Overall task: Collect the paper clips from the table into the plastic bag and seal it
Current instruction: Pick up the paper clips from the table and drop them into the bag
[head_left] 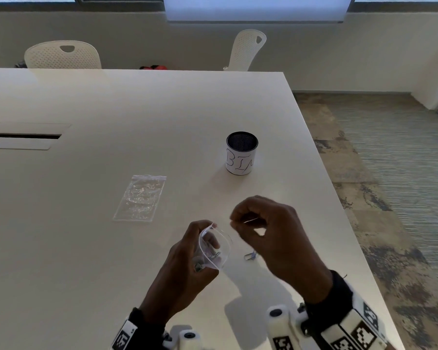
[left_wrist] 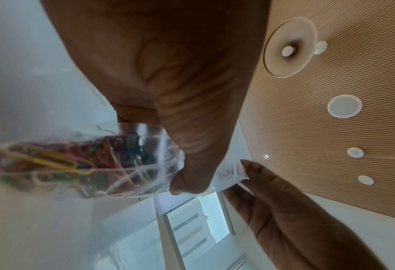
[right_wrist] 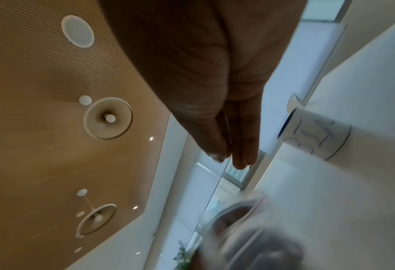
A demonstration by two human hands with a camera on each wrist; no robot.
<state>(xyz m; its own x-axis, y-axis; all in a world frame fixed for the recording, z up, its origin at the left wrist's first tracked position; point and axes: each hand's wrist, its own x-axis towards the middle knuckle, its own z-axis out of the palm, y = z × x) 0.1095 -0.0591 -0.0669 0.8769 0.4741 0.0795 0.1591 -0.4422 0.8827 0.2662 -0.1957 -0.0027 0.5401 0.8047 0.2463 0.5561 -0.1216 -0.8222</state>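
My left hand (head_left: 208, 233) holds a clear plastic bag (head_left: 216, 248) upright just above the table, with its mouth spread wide. In the left wrist view my thumb and a finger pinch the bag's rim (left_wrist: 228, 175), and several coloured paper clips (left_wrist: 76, 160) fill the bag. My right hand (head_left: 238, 221) hovers just right of and above the mouth. It pinches a thin pale paper clip (head_left: 250, 220) between thumb and fingertips (right_wrist: 221, 153). One more paper clip (head_left: 250, 256) lies on the table under my right hand.
A second clear bag (head_left: 141, 198) lies flat on the white table (head_left: 111, 109) to the left. A cup marked BIN (head_left: 241, 154) stands beyond my hands. The table's right edge (head_left: 344, 210) runs close by. White chairs (head_left: 61, 55) stand at the far side.
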